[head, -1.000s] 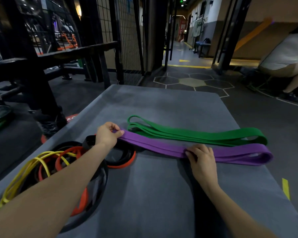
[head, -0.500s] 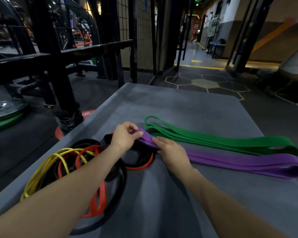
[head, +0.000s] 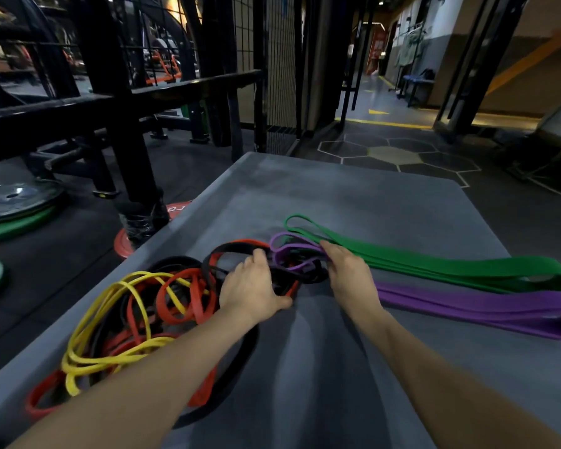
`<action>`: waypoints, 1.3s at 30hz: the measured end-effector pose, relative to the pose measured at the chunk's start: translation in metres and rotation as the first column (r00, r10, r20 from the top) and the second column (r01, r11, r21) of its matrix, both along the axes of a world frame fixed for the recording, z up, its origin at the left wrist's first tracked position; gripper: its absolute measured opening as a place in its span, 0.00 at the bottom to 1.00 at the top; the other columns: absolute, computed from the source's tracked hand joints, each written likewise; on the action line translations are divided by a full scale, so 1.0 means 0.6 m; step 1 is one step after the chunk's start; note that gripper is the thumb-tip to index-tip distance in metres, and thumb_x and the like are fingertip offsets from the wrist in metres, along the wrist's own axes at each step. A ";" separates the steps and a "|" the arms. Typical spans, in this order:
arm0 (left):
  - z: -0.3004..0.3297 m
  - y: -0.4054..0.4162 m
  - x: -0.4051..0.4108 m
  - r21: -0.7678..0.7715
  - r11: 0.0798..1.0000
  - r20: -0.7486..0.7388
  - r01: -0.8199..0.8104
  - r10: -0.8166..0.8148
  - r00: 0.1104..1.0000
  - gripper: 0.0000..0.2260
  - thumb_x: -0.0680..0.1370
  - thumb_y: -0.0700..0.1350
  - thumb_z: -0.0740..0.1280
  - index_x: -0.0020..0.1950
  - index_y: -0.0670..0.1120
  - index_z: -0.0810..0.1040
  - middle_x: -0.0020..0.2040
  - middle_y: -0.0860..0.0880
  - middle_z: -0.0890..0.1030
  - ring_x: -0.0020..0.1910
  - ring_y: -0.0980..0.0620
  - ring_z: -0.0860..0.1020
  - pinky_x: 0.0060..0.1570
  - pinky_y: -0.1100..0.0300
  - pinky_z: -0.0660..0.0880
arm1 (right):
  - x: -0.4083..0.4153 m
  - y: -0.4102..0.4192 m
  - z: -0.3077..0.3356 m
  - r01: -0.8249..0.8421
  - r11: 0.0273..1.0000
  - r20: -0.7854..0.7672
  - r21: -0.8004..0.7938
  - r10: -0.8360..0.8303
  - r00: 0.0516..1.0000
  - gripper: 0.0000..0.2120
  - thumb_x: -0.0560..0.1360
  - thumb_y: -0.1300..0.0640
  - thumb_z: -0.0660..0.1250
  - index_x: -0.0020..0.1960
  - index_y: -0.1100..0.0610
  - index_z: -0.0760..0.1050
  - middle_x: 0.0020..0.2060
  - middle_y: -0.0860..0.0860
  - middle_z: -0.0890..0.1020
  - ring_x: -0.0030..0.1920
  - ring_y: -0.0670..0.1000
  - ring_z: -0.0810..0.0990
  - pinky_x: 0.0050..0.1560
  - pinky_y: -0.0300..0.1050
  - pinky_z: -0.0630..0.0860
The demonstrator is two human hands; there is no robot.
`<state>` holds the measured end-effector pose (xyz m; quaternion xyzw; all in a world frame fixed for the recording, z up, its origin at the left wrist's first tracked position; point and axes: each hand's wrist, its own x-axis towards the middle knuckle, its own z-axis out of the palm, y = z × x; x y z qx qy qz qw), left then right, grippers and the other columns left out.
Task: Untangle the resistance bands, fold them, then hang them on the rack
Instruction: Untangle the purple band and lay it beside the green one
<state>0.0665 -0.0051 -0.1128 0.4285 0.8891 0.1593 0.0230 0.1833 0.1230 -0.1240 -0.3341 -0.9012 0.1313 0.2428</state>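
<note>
A folded green band (head: 434, 267) and a folded purple band (head: 467, 303) lie side by side on the right half of the grey padded platform (head: 337, 196). My right hand (head: 347, 273) grips the purple band near its left end, where its loops fan out loosely. To the left lies a tangle of yellow (head: 110, 293), red (head: 195, 306) and black (head: 240, 351) bands. My left hand (head: 250, 286) rests on that tangle with its fingers stretched over a black loop.
A black steel rack (head: 120, 124) stands left of the platform, with weight plates (head: 13, 202) on the floor around it and a red plate (head: 123, 244) at its foot. A wire mesh panel (head: 279, 76) stands behind. Dark floor surrounds the platform.
My left hand has let go of the purple band's end and dropped onto the black and red tangle. My right hand slid left along the purple band to its end.
</note>
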 end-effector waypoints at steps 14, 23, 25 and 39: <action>0.077 -0.056 -0.114 0.317 0.851 0.126 -0.418 0.399 0.908 0.12 0.78 0.43 0.61 0.58 0.37 0.71 0.53 0.40 0.75 0.57 0.36 0.74 0.48 0.48 0.70 | -0.002 -0.002 0.000 0.053 0.995 -0.135 -0.087 -0.064 0.989 0.22 0.75 0.68 0.59 0.69 0.59 0.69 0.63 0.59 0.76 0.60 0.60 0.76 0.58 0.48 0.70; 0.043 -0.042 -0.126 0.077 0.940 -0.732 0.332 -0.172 0.660 0.19 0.72 0.39 0.58 0.62 0.47 0.76 0.56 0.45 0.78 0.54 0.43 0.78 0.59 0.52 0.72 | 0.010 -0.016 -0.019 -0.111 0.993 0.234 0.049 0.096 0.967 0.26 0.78 0.64 0.56 0.74 0.51 0.58 0.73 0.50 0.64 0.70 0.52 0.67 0.64 0.44 0.67; 0.040 -0.025 -0.122 -0.142 0.946 -0.499 0.292 -0.323 0.804 0.15 0.76 0.38 0.56 0.58 0.47 0.77 0.56 0.47 0.77 0.55 0.44 0.77 0.57 0.52 0.71 | 0.015 -0.018 -0.021 -0.149 0.988 0.269 0.051 0.130 0.954 0.26 0.78 0.64 0.56 0.75 0.51 0.57 0.74 0.49 0.63 0.71 0.52 0.65 0.65 0.44 0.66; 0.023 0.055 -0.020 -0.055 0.971 -0.073 0.231 -0.234 0.969 0.39 0.66 0.50 0.74 0.71 0.48 0.57 0.65 0.44 0.66 0.62 0.40 0.72 0.58 0.47 0.73 | 0.014 -0.010 0.014 -0.040 0.999 -0.076 0.004 0.040 0.996 0.16 0.76 0.63 0.62 0.63 0.58 0.75 0.61 0.55 0.79 0.59 0.57 0.78 0.55 0.50 0.74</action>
